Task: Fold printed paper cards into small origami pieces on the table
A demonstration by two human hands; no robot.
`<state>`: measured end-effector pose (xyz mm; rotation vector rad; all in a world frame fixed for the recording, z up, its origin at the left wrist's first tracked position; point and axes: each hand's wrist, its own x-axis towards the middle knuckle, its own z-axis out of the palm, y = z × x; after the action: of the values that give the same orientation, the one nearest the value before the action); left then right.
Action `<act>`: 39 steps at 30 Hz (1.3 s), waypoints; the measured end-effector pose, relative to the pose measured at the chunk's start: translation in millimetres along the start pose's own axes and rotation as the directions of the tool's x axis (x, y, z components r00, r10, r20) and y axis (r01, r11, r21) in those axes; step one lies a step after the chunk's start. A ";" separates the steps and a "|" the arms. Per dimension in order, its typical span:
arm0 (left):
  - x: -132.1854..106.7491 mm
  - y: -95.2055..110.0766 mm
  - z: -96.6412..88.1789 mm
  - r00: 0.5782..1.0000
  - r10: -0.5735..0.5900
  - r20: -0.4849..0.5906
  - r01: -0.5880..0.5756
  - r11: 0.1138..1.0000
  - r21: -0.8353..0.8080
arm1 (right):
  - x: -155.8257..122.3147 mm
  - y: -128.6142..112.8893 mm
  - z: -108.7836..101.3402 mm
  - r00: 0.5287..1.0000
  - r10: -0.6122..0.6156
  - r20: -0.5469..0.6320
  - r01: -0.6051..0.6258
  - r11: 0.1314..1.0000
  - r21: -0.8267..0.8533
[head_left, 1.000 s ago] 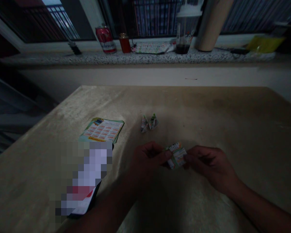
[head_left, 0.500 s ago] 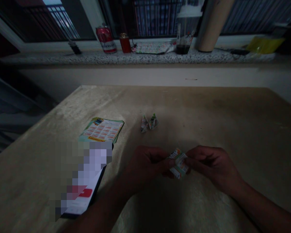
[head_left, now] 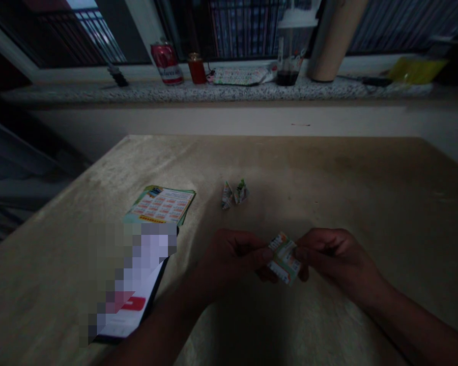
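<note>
A small folded square of printed paper [head_left: 284,259], white, green and orange, is held above the table between my two hands. My left hand [head_left: 232,259] pinches its left corner, thumb on top and fingers underneath. At the opposite corner, the thumb and fingers of my right hand [head_left: 334,259] are closed on the paper too. Beyond my hands stand two small folded paper pieces, one pointed [head_left: 227,195] and one with a green tip [head_left: 240,192]. Farther left lies a stack of printed sheets [head_left: 162,203].
A phone [head_left: 137,300], partly blurred out, lies beside my left forearm on the beige table [head_left: 309,168]. Along the granite windowsill [head_left: 137,93] stand a red can [head_left: 167,63], a red jar [head_left: 197,68], a patterned pouch [head_left: 242,75], a lidded cup [head_left: 289,56] and a tan cylinder [head_left: 338,40].
The folded paper has shifted slightly right and turned a little, showing more of its face. My right fingers have moved slightly at its edge. Other things stay put.
</note>
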<state>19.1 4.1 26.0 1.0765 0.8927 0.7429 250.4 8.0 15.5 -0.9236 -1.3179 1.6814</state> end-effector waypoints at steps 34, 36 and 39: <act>-5.6 -3.4 20.4 0.992 0.106 -0.073 -0.090 0.976 0.200 | -7.6 -3.7 14.6 0.866 -0.478 0.148 0.448 0.609 -0.655; -6.3 -4.5 19.8 0.989 0.127 -0.077 -0.108 0.972 0.208 | -8.0 -4.2 14.0 0.877 -0.466 0.118 0.420 0.622 -0.661; -6.3 -4.8 18.6 0.986 0.127 -0.111 -0.105 0.977 0.185 | -8.0 -6.3 14.3 0.926 -0.370 0.080 0.338 0.713 -0.615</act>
<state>33.1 -10.5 26.9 1.2611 1.0222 0.8453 241.9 -4.0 25.0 -0.9763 -1.9298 0.9140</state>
